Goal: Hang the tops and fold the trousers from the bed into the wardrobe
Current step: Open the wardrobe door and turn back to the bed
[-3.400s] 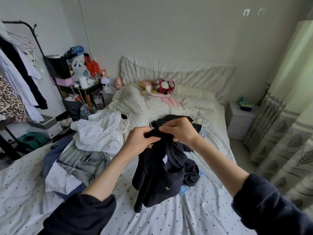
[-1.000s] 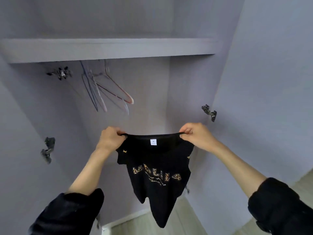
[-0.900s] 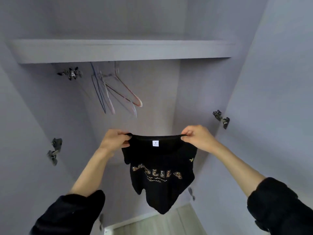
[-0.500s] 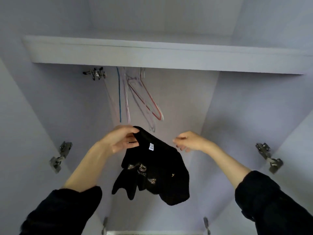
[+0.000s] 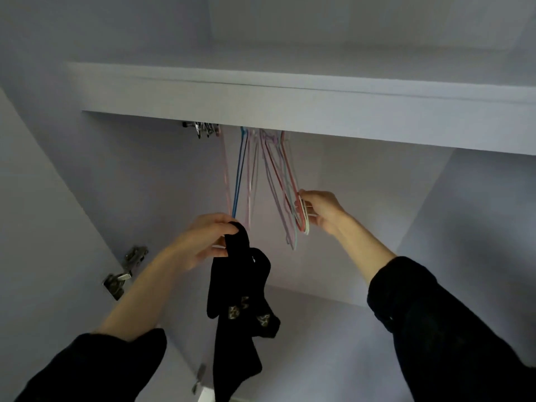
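1. Looking up from the head view into an open wardrobe (image 5: 87,175), with a shelf (image 5: 290,111) crossing the top of the frame from 9 o'clock to 3 o'clock.

2. Under the shelf, at 12 o'clock from the hands, a bunch of thin hangers (image 5: 261,175) in pink, blue and red hangs close together. Their hooks are hidden behind the shelf edge, so what they hang from cannot be seen.

3. The left hand (image 5: 203,242), just left of centre, has its fingers curled round the bunched top edge of a black top (image 5: 237,309). The top hangs limp and straight down toward 6 o'clock, with a pale print partly showing. Held by one hand like this, it probably stays off the floor while the other hand is free.

4. The right hand (image 5: 319,210), at about 2 o'clock from the left hand and well apart from it, pinches the lower corner of a red hanger (image 5: 300,216) at the right side of the bunch. A pale hanger lies against the red one, and whether the fingers hold both cannot be told.

5. The right hand seems to be picking one hanger out of the bunch for the top.

6. Door hinges (image 5: 124,271) show on the side wall at 8 o'clock. Dark sleeves (image 5: 435,329) cover both forearms low in the frame.

7. No bed and no trousers are in view. The top is not yet on a hanger.
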The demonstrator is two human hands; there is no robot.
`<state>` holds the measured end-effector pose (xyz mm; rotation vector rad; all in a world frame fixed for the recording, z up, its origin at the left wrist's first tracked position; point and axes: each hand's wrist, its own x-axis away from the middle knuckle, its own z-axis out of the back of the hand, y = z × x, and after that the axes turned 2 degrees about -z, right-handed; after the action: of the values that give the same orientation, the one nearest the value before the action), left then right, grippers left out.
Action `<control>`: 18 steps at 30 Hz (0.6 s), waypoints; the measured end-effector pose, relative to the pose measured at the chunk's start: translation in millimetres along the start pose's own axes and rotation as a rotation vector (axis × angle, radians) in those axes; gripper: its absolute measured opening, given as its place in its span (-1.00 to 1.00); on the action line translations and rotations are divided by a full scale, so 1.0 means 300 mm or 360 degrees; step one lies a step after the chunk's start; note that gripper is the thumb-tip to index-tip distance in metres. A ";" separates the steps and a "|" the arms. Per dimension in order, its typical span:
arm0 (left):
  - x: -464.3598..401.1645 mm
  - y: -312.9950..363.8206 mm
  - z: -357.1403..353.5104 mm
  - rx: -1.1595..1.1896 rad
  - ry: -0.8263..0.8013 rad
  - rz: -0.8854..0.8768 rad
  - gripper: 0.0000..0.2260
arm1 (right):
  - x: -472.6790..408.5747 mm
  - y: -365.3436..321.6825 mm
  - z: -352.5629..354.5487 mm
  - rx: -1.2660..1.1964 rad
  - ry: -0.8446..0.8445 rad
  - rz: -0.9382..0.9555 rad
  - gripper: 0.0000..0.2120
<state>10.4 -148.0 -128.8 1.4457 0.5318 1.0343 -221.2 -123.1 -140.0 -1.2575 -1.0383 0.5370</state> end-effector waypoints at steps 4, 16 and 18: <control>-0.015 0.005 -0.008 0.0005 -0.0013 -0.0031 -0.87 | -0.007 -0.020 0.006 -0.0012 0.0028 -0.0051 -0.87; -0.029 0.010 -0.053 -0.0009 -0.0043 -0.0169 -0.89 | 0.049 -0.036 0.104 0.0403 0.0637 0.0450 -0.84; -0.031 -0.006 -0.063 -0.0001 -0.0006 -0.0148 -0.91 | 0.075 0.007 0.140 0.0623 0.0712 0.0403 -0.71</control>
<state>-9.6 -145.0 -135.3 1.4091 0.5901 0.9578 -246.3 -82.9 -136.0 -1.0929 -0.3773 0.5838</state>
